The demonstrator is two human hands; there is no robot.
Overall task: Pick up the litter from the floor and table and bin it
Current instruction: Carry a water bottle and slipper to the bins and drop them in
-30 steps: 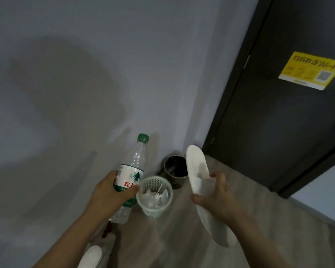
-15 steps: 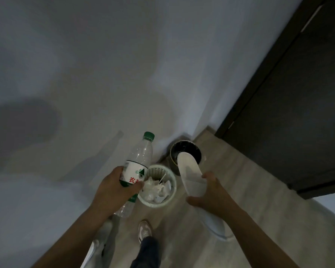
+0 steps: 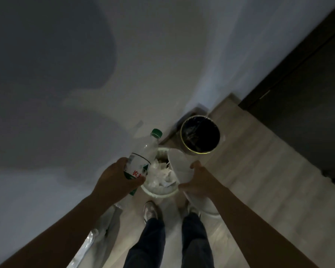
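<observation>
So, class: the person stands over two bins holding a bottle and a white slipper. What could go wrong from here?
1. The small white basket already looks heaped with crumpled paper, so the bottle in the left hand might roll off onto the floor.
2. The slipper in the right hand is long and could overhang or tip that light basket; the dark round bin looks roomier.

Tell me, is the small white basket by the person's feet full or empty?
Nearly full. The small white basket holds crumpled white paper heaped up to about its rim.
</observation>
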